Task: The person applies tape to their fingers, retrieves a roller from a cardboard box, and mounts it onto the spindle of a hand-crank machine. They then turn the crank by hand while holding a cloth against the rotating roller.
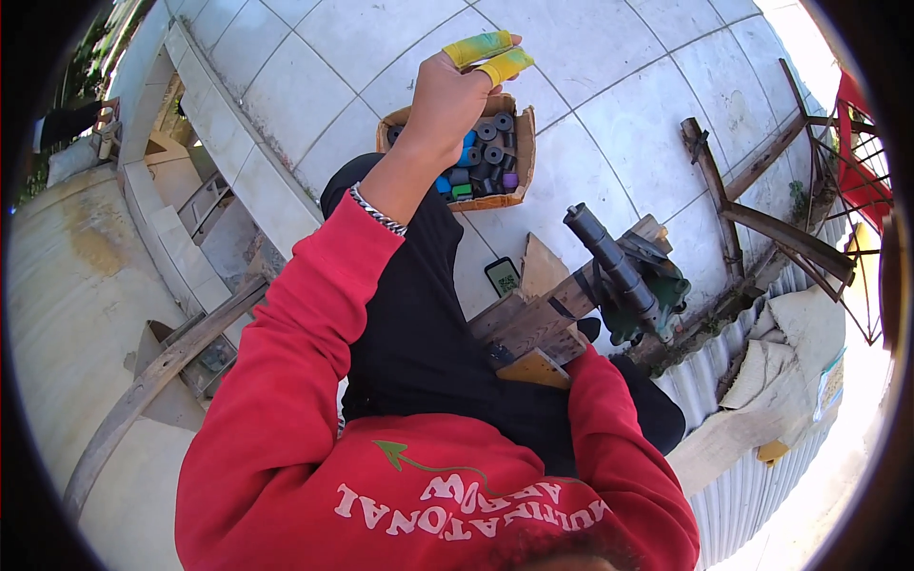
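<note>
My left hand [466, 90] is raised above the near side of a cardboard box [526, 152], its yellow-wrapped fingers stretched out and nothing visible in them. Inside the box lie several short cylindrical pieces [492, 154] with central holes, mostly black, some blue, green and purple. My right sleeve [600, 385] runs up to a wooden plank assembly [533, 328] by my right leg; the right hand itself is hidden behind it. On that assembly a dark stepped metal shaft [614, 262] slants over a green metal body [666, 295].
A phone [502, 276] with a lit screen lies on the tiled floor [609, 57] beside the plank. To the right stands a rusty metal frame [752, 209], with corrugated sheeting [762, 504] below it. A curved wooden pole [162, 381] and low ledge [238, 143] are at left.
</note>
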Tool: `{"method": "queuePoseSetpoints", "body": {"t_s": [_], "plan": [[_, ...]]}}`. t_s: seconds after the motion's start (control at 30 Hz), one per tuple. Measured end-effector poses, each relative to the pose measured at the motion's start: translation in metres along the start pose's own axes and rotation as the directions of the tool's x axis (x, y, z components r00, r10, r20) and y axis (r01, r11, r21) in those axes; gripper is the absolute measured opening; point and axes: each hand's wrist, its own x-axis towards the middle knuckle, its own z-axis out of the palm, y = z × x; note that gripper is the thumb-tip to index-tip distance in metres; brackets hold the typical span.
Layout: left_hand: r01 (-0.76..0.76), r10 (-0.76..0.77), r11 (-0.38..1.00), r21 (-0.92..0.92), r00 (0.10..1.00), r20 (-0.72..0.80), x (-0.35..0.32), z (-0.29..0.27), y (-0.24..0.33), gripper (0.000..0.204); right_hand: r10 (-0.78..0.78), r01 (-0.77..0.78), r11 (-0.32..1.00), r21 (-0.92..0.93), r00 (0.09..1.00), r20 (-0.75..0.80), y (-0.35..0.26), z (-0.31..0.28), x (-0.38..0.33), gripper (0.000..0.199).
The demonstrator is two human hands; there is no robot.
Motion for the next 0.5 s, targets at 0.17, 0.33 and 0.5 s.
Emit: {"method": "queuePoseSetpoints", "body": {"t_s": [0.17,0.33,0.5], "plan": [[0.053,-0.052,0.998,-0.022,0.998,0.034,-0.001,0.009,0.008,0.033,0.025,-0.024,0.999,0.045,1.000,-0.007,-0.011,-0.005,0.010,0.041],[0.047,-0.049,0.997,0.057,0.998,0.034,-0.001,0.016,0.009,0.033,0.036,-0.036,0.994,0.101,0.999,0.004,-0.010,-0.003,0.017,0.042],[0.084,-0.086,0.994,0.075,0.996,0.031,0.002,0.023,0.008,0.034,0.043,-0.046,0.993,0.111,0.999,0.026,-0.006,0.001,0.015,0.042]]}}
